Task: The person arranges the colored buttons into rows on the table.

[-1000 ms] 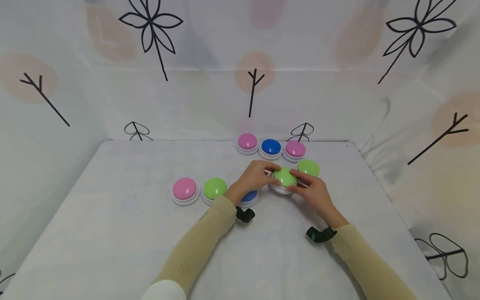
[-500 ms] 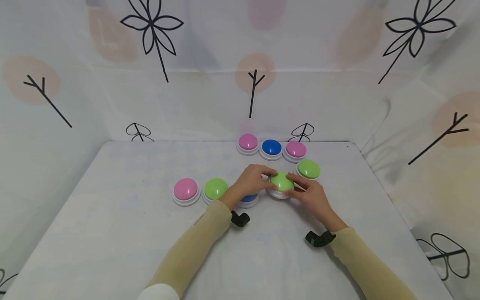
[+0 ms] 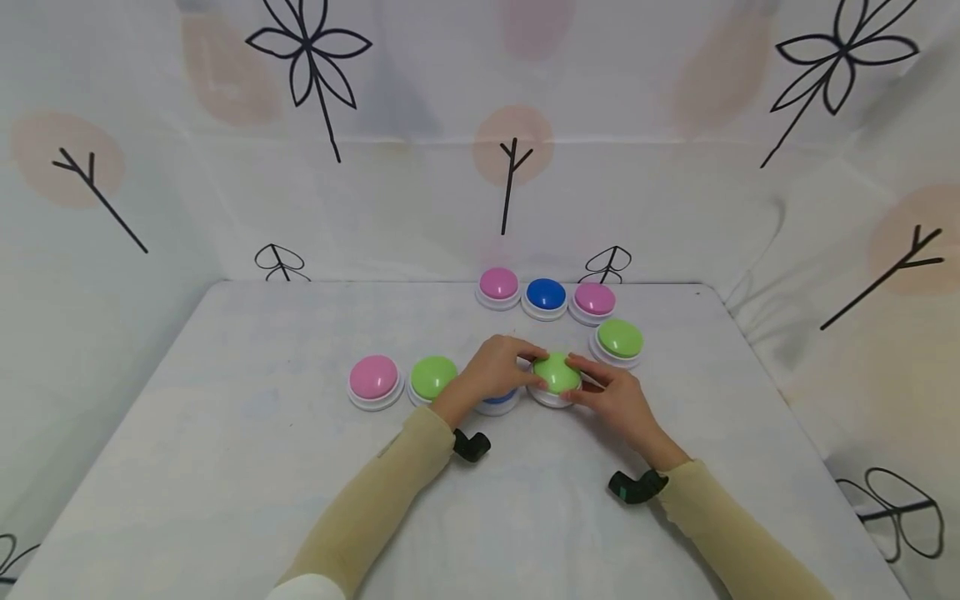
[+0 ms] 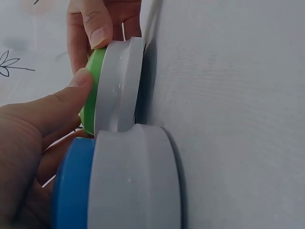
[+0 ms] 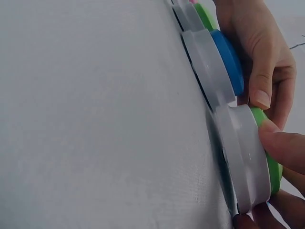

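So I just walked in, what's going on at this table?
A person's left hand and right hand grip a green-topped button from either side. It is just right of a blue-topped button, at the end of a front row that also has a second green button and a pink button. Four other buttons stand farther back on the white table.

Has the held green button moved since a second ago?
Yes: the held green button moved left and down in the head view, away from the rightmost green button.
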The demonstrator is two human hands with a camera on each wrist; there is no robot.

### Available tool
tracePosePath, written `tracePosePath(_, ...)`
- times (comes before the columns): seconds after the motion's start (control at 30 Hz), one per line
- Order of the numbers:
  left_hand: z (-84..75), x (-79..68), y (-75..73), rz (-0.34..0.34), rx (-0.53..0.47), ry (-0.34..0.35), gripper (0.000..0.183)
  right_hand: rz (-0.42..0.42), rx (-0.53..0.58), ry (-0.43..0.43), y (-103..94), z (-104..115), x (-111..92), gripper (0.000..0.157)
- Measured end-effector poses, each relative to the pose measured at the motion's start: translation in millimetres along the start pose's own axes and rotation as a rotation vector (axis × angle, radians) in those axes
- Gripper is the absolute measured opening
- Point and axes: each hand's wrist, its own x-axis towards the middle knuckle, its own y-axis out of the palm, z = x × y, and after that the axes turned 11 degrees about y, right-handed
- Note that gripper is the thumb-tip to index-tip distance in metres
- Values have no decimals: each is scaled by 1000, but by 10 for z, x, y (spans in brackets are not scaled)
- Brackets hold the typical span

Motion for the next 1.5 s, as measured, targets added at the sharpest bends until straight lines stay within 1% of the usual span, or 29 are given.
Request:
tracePosePath(0.13, -5, -37, 1, 6, 4, -4, 48, 1, -13, -29, 19, -5, -26, 57)
tracePosePath(0.27, -13, -67, 5, 11, 11, -1, 48, -6, -24, -36, 38, -22, -34, 56)
tracePosePath(0.4, -1, -92, 10, 16, 20, 16, 48, -11, -36, -46, 61, -42, -29, 55)
tracePosePath(0.5, 18, -110, 14, 7, 21, 32, 47, -2, -26, -56, 83, -52, -24, 55)
tracePosePath(0.7, 70, -121, 45, -9, 26, 45, 46, 14, -20, -64, 104, -34, -40, 58)
tracePosePath(0.93, 82, -114, 66, 0, 39, 56, 45, 20, -45, -51, 84, -27, -51, 60)
tracePosePath(1.13, 53, -116, 38, 34, 22, 49, 46, 41, -63, -58, 49, -10, -45, 53)
tracePosePath(1.27, 39, -117, 3, 53, -4, 51, 45, 46, -52, -67, 36, -7, -29, 49)
tracePosePath(1.5, 37, -57, -25, 24, -45, 88, 39, 21, -69, -57, -31, -23, -10, 47)
